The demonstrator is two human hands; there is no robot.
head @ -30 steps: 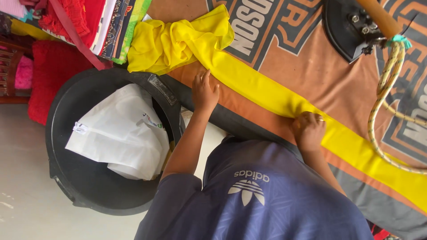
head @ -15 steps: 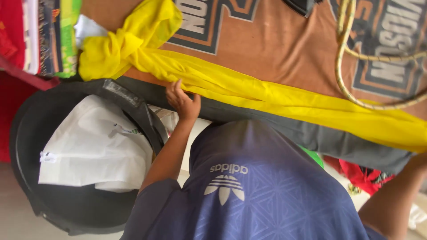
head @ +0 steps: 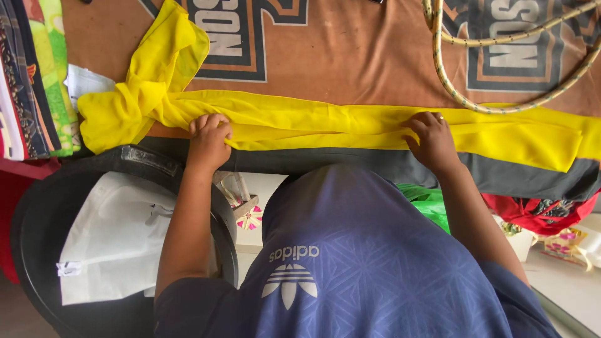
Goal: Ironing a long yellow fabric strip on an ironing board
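Yellow cloth [head: 325,122] (folded lengthwise) under both hands.

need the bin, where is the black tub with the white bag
In the head view, the black tub sits lower left, below the table edge, beside the left hand.

A brown printed cloth [head: 350,56] covers the counter, with a grey band [head: 501,178] along its near edge. A braided rope [head: 476,94] loops across it at the upper right. Folded patterned fabrics [head: 37,81] are stacked at the left. Below them a black tub [head: 31,213] holds a white bag [head: 113,244]. Red cloth [head: 538,209] and green plastic [head: 429,203] lie under the counter's edge.
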